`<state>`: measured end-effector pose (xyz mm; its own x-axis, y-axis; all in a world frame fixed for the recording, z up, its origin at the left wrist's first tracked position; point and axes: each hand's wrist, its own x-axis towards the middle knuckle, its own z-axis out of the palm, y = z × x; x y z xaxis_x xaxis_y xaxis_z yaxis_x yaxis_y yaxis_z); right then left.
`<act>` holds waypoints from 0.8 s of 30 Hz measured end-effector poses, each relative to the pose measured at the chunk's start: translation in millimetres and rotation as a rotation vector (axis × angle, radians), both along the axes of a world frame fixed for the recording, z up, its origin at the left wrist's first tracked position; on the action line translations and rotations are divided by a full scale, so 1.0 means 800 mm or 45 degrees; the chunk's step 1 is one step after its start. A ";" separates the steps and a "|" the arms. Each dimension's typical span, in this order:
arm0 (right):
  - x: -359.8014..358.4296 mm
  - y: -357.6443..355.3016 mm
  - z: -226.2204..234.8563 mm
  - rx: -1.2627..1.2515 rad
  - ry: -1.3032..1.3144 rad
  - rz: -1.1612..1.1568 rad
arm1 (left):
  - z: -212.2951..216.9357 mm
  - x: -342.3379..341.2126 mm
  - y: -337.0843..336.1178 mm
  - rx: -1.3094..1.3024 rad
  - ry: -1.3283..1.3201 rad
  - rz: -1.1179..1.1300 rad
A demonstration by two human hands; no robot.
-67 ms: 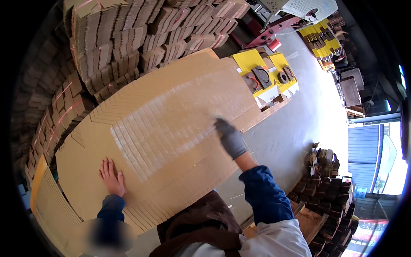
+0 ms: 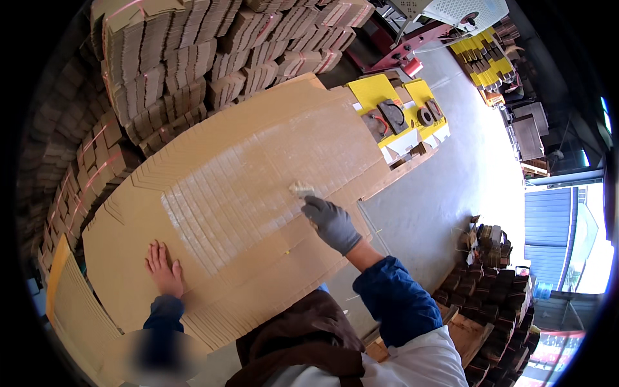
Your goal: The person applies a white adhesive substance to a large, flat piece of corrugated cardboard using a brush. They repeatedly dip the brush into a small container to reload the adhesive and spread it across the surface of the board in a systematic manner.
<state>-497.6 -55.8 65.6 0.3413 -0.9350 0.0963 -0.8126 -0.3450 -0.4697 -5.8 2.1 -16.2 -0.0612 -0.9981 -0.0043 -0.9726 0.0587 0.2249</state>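
We have a pale brush (image 2: 302,189) over the middle of the cardboard sheets (image 2: 132,258), near the right end of a whitish, streaked patch (image 2: 225,197); we cannot tell whether its bristles touch the surface. The brush juts up and left from our right grip (image 2: 332,226), gray-gloved, whose fingers are curled closed around its handle. Our left grip (image 2: 165,268) is bare, spread flat with nothing grasped, pressing on the cardboard just left of the patch. The sheets lie overlapped in steps, their edges forming close parallel lines.

Beyond their far right end, we see flat yellow-and-white carton pieces (image 2: 369,91) bearing a dark tool (image 2: 392,116) and a dark ring-shaped roll (image 2: 425,117). Tied cardboard bundles (image 2: 193,58) rise in stacks along the far side. On the gray floor (image 2: 419,193) to our right, dark brown stacks (image 2: 496,293) stand near a wooden pallet (image 2: 465,334).
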 end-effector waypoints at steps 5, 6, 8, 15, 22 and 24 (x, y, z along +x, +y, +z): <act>-0.228 -0.041 -0.058 0.017 0.064 -0.493 | -0.011 -0.008 -0.002 0.039 -0.082 0.006; -0.228 -0.052 -0.043 0.196 0.081 -0.694 | -0.004 0.005 0.004 0.058 -0.141 0.032; -0.239 -0.043 -0.049 -0.085 0.000 -0.416 | -0.014 0.007 0.004 0.086 -0.233 0.065; -0.304 -0.060 -0.046 -0.012 0.001 -0.427 | -0.031 0.015 0.005 0.102 -0.383 0.051; -0.333 -0.090 -0.066 -0.212 -0.024 -0.247 | -0.032 0.013 0.004 0.104 -0.303 0.057; -0.329 -0.111 -0.054 0.024 0.072 -0.609 | -0.027 0.016 0.014 0.113 -0.341 0.047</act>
